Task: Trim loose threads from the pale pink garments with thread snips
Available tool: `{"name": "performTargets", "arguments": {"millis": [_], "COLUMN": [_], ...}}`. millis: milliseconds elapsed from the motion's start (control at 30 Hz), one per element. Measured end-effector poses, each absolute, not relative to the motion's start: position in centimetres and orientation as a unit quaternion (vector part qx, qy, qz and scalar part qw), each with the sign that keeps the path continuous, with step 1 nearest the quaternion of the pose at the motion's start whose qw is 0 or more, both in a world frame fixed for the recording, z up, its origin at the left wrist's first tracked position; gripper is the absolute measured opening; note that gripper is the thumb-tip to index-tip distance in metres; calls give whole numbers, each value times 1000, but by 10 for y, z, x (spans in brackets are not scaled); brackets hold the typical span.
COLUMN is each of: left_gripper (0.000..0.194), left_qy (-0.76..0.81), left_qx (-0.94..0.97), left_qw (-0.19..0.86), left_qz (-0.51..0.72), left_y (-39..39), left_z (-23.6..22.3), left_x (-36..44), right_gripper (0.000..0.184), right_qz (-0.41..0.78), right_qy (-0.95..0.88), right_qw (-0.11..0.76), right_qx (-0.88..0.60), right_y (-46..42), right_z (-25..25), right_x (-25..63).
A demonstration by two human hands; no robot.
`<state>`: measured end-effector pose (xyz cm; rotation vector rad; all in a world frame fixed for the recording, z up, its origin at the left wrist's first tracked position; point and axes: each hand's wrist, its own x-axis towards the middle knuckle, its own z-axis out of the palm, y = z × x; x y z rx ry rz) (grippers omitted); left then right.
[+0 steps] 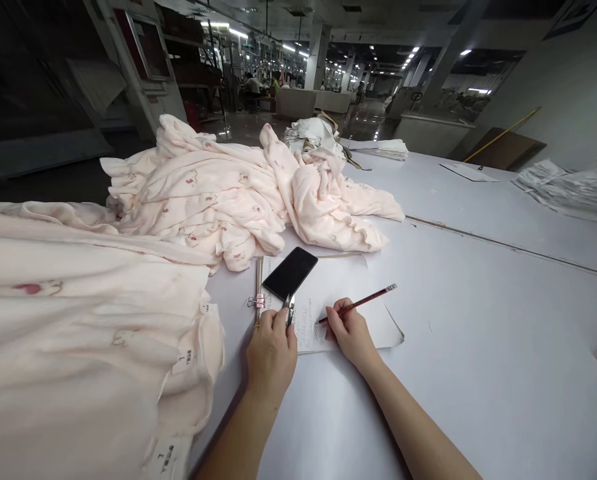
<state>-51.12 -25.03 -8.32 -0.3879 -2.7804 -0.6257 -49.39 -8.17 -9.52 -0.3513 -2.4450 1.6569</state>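
Note:
In my right hand (348, 331) is a dark red pencil (373, 297), its tip on a sheet of paper (351, 280) that carries rows of handwriting. My left hand (272, 347) rests at the left edge of the sheets, its fingers closed around small metal thread snips (289, 308) whose blades point away from me. Just beyond those blades a black phone (291, 272) lies aslant on the paper. A pink binder clip (258, 302) grips the left side of the paper stack.
Pale pink printed fabric (203, 180) is heaped behind the paper. More pink pieces with size labels (183, 360) are stacked at left. White bundles (568, 190) and a yellow stick (503, 133) are at right. A seam (478, 235) crosses the white table (478, 320).

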Motion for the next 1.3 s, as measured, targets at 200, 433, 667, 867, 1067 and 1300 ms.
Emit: {"name": "performTargets", "arguments": {"millis": [200, 433, 667, 867, 1067, 1300], "left_gripper": [33, 24, 34, 48, 59, 71], "left_qy": [-939, -902, -898, -911, -921, -697], "left_qx": [-123, -146, -22, 211, 186, 109], "left_qw": [137, 159, 286, 242, 156, 52], "left_qz": [-291, -373, -335, -259, -304, -707], "left_y": [-246, -347, -554, -701, -720, -689], "left_z": [-83, -17, 112, 167, 146, 140], "left_x": [-496, -437, -350, -390, -444, -425], "right_gripper": [34, 40, 21, 31, 19, 11], "right_qz": [530, 447, 260, 216, 135, 115], "right_qy": [-826, -878, -961, -932, -909, -900], "right_qw": [84, -30, 97, 139, 104, 73], "right_qx": [-174, -165, -1, 256, 381, 415], "right_y": [-76, -66, -169, -419, -601, -596], "right_z": [-91, -77, 7, 157, 199, 188], "right_x": [-501, -518, -568, -598, -603, -590]}}
